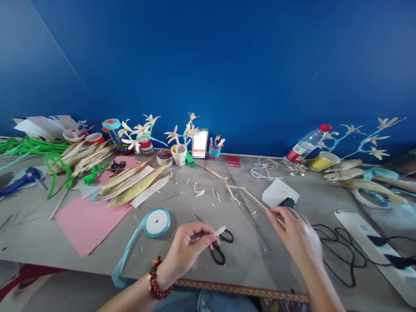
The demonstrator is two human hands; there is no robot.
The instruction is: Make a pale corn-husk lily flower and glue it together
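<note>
My left hand (pixel 196 242) pinches a small pale petal (pixel 221 230) that looks cut from dried corn husk. Below it on the table lie black-handled scissors (pixel 218 255), partly hidden by the fingers. A thin tan stick (pixel 253 197) is in my right hand (pixel 294 229), pointing away to the upper left. What the right fingers do around its lower end is partly hidden. A roll of light blue ribbon (pixel 157 222) lies left of my left hand, its tail hanging over the table edge. Thin wires (pixel 248 203) and husk scraps (pixel 199 193) lie between the hands and the wall.
Husk strips (pixel 136 186) rest on pink paper (pixel 86 227) at left, near green fuzzy stems (pixel 39 151) and a blue glue gun (pixel 27 180). Husk flowers (pixel 143 130) stand along the wall. At right are a bottle (pixel 307 145), black cable (pixel 351 255) and power strip (pixel 373 255).
</note>
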